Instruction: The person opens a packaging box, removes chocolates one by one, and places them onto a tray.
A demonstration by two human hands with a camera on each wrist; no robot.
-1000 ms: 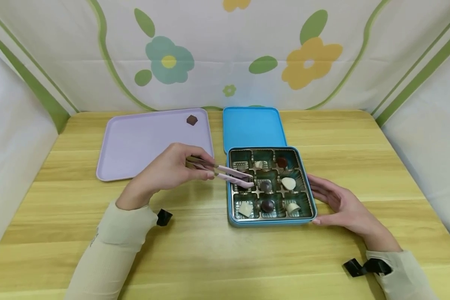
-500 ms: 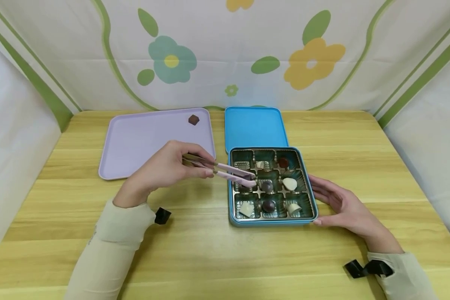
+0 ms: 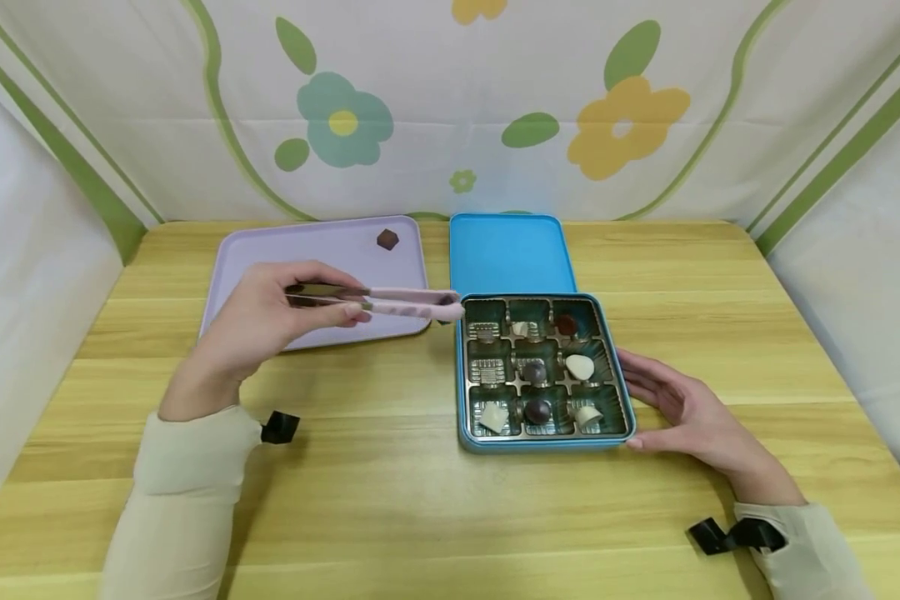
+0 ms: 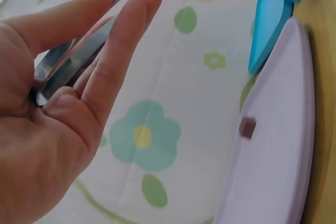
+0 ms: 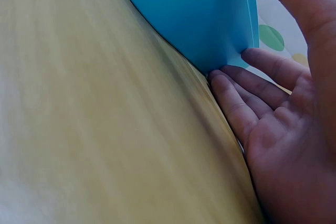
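My left hand [image 3: 262, 312] pinches metal tongs [image 3: 408, 295] with pale pink tips between thumb and fingers. A dark chocolate [image 3: 447, 300] sits between the tips, partly hidden by them, at the gap between the lilac tray [image 3: 270, 271] and the chocolate tin [image 3: 546, 447]. Fairly straight fingers of my right hand [image 3: 693, 421] touch the blue wall [image 5: 194, 19] of the tin, with the thumb by its front corner. Inside the tin's divided insert lie white and dark chocolates, among them a white one [image 3: 580, 367] and a dark round one [image 3: 537, 411]. The middle-left compartment [image 3: 487, 371] holds no chocolate.
One brown chocolate [image 3: 387, 240] lies near the tray's back right corner. Behind the tin, the blue lid [image 3: 510, 250] lies on the wooden table [image 3: 390, 508], partly overlapped by the tin in the head view. A flowered cloth [image 3: 420, 100] hangs along the back.
The left hand has lifted the tongs out of the tin's middle-left compartment and moved left and back, carrying the dark chocolate. The right hand has stayed at the tin.
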